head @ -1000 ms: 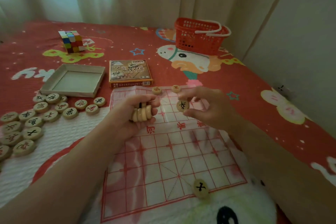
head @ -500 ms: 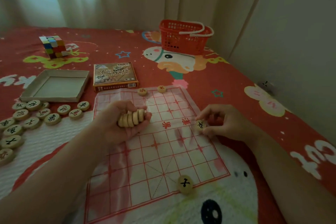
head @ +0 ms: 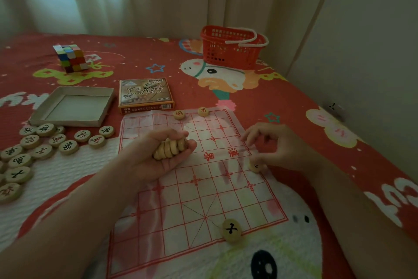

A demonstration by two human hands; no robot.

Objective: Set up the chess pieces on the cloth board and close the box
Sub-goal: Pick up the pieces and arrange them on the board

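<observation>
Now the left hand (head: 156, 158) is curled round a row of wooden pieces (head: 170, 148) above the middle of the cloth board (head: 192, 201), while the right hand (head: 279, 146) pinches a single piece (head: 255, 167) at the board's right edge, down on the cloth. Two red-marked pieces (head: 179, 115) sit on the far edge and one black-marked piece (head: 231, 230) on the near edge — the loose pieces (head: 45, 143) lie on the bedspread (head: 260, 102) to the left, by the open box tray (head: 72, 118), its printed lid (head: 144, 94) just beside it.
</observation>
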